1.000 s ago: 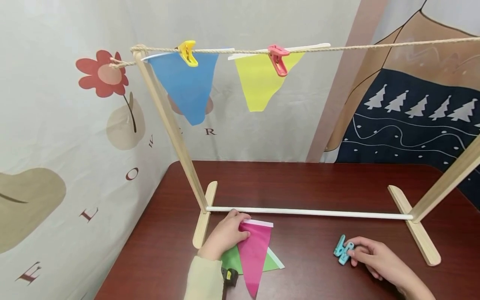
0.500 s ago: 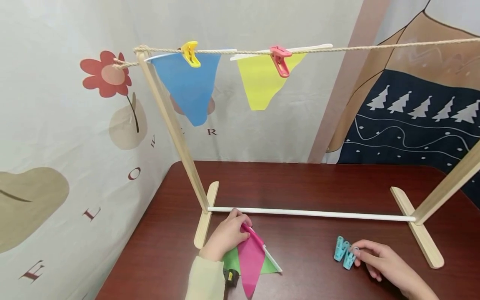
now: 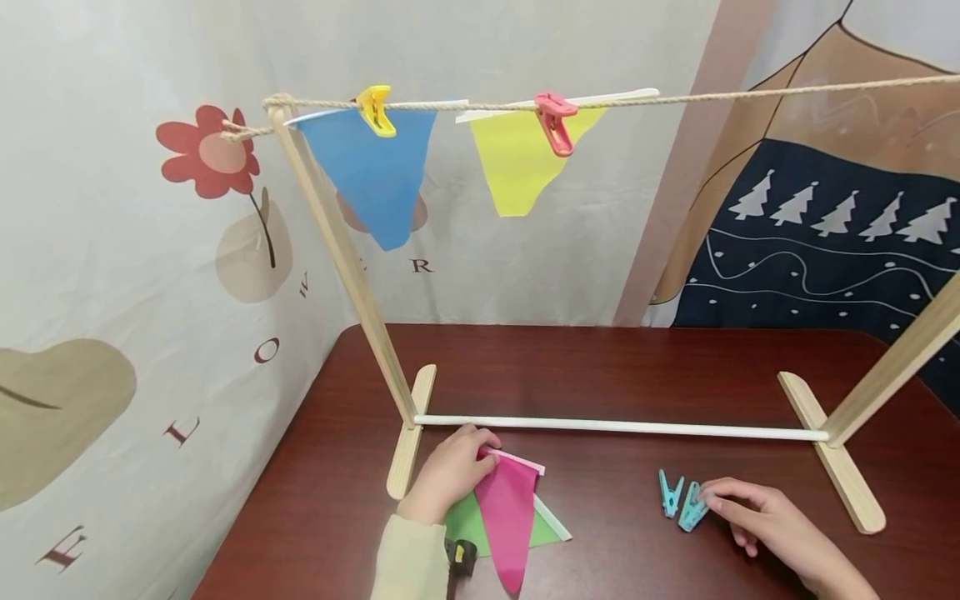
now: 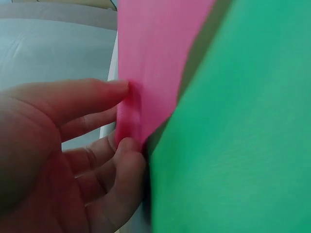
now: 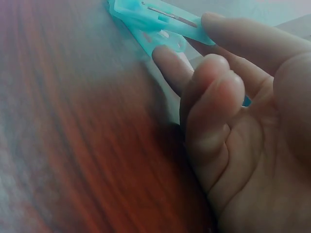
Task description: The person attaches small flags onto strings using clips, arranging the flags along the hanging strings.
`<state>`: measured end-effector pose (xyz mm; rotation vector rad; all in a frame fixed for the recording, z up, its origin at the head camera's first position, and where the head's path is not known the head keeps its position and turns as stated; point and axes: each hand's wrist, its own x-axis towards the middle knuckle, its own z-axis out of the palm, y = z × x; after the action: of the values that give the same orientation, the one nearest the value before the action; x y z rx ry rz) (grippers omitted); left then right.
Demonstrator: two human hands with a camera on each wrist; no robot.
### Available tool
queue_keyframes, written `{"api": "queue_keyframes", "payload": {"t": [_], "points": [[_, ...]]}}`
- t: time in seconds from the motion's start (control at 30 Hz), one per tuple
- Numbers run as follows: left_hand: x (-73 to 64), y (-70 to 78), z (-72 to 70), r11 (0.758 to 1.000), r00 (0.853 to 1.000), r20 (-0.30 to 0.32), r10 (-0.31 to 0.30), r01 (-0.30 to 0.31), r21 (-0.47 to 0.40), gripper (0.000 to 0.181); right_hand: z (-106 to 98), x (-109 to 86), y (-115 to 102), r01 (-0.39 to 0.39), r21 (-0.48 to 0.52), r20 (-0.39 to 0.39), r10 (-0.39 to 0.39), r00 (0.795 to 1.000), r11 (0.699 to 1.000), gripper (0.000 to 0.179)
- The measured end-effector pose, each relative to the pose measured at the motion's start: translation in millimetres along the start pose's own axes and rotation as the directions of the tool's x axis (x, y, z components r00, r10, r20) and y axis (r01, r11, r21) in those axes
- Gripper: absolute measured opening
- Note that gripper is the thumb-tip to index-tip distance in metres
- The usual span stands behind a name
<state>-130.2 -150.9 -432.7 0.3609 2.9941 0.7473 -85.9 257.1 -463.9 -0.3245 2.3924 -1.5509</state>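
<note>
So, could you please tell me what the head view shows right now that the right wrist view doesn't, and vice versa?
Only the head view: the left hand pinching the pink flag, the green flag partly beneath it, and the blue flag and yellow flag clipped to the rope.

Only the right wrist view: the palm side of the right hand and what looks like a metal strip on the turquoise clip.

Both: that hand pinching that clip, and the reddish-brown tabletop.

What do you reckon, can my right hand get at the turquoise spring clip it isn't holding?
Probably, but not directly: your right hand is close by, yet it pinches one turquoise spring clip, which sits between it and the free clip.
</note>
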Motion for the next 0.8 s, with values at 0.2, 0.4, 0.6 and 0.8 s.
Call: {"api": "queue_keyframes", "payload": {"t": [0.2,0.4,0.6,0.8], "points": [[0.0,1.4,0.1,0.999,0.997,-0.075,0.002,0.001,0.036,0.013,-1.7,-0.1,0.9,0.008,-0.002,0.012,-0.008,1.000,1.000,0.020],[-0.6,1.4,0.3,0.998,0.993,-0.117,-0.003,0.010,0.062,0.012,-2.2,0.0,1.8,-0.038,0.030,0.023,0.037,0.999,0.999,0.025],[0.7,-1.7,0.3,0.998,0.995,-0.100,0.012,-0.006,0.058,0.015,-0.6,1.1,4.1,0.000,0.041,0.013,0.000,1.000,0.999,0.025],[0.1,-2.5,1.6,0.998,0.997,-0.068,-0.049,0.051,0.037,0.020,-1.8,0.8,1.1,-0.008,0.033,0.018,0.007,1.000,0.999,0.028]]}}
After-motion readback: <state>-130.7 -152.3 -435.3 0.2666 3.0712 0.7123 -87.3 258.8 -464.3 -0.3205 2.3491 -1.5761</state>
